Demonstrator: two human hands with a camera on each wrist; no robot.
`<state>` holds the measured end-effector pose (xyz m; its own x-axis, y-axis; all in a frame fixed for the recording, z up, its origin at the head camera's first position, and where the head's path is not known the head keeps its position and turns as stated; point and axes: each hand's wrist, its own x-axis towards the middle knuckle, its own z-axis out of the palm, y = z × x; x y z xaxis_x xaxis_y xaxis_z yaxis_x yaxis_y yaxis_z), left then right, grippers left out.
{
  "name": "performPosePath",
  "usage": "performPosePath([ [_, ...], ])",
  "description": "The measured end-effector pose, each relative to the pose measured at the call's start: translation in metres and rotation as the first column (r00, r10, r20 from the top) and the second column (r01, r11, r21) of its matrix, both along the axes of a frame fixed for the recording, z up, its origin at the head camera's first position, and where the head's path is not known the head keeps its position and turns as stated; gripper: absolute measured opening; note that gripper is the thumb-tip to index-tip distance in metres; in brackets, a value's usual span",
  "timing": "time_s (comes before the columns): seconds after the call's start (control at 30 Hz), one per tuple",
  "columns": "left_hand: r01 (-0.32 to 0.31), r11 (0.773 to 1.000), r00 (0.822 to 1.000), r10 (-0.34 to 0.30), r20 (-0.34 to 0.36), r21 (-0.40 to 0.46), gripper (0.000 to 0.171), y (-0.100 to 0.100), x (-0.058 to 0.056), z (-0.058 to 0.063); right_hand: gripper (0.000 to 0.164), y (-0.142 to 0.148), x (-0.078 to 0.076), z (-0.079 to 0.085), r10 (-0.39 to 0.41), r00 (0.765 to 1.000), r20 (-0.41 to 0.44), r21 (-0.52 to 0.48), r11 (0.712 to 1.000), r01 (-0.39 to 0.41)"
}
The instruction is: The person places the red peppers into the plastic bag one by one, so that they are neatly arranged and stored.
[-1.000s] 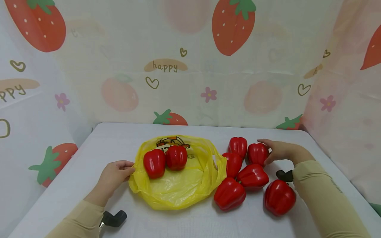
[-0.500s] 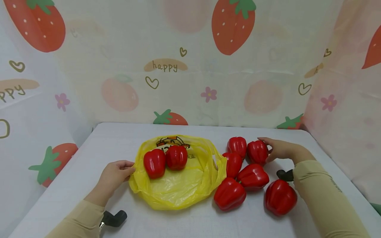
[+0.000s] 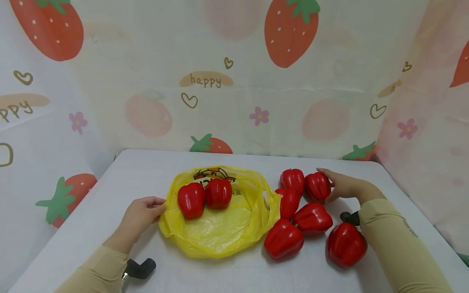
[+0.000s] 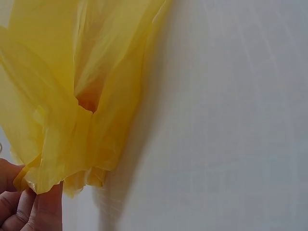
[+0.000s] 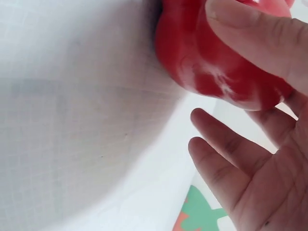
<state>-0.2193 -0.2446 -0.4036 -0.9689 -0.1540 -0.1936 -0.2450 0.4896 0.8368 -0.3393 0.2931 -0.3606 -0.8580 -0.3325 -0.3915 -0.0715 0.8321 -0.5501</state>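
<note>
A yellow bag (image 3: 220, 236) is pinched at left by the left hand (image 3: 138, 219). The far-right red pepper (image 3: 317, 187) is gripped by the right hand (image 3: 348, 188).

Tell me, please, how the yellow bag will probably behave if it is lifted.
The yellow bag likely folds easily, since its thin film is creased. It would probably sag beneath the two red peppers inside, and those may roll, being rounded.
</note>
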Motion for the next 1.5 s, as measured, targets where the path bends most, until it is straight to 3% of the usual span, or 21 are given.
performPosePath([
  [0.23, -0.004, 1.0, 1.0, 0.004, -0.003, -0.002, 0.034, 0.001, 0.0, 0.003, 0.093, 0.004, -0.001, -0.001, 0.014, 0.999, -0.051, -0.048, 0.999, -0.016],
  [0.83, -0.007, 1.0, 1.0, 0.007, 0.012, -0.008, 0.033, 0.001, -0.002, 0.002, 0.085, 0.008, 0.002, 0.004, 0.006, 0.984, -0.18, -0.063, 0.998, -0.017],
  [1.23, -0.004, 1.0, 1.0, 0.004, -0.001, -0.008, 0.034, 0.001, -0.001, 0.0, 0.083, 0.006, 0.008, 0.022, 0.026, 0.957, -0.289, -0.119, 0.991, -0.063],
  [1.5, -0.006, 1.0, 1.0, 0.006, 0.006, -0.006, 0.034, 0.001, -0.001, -0.001, 0.083, -0.005, 0.01, 0.043, 0.044, 0.951, -0.305, -0.197, 0.974, -0.109],
])
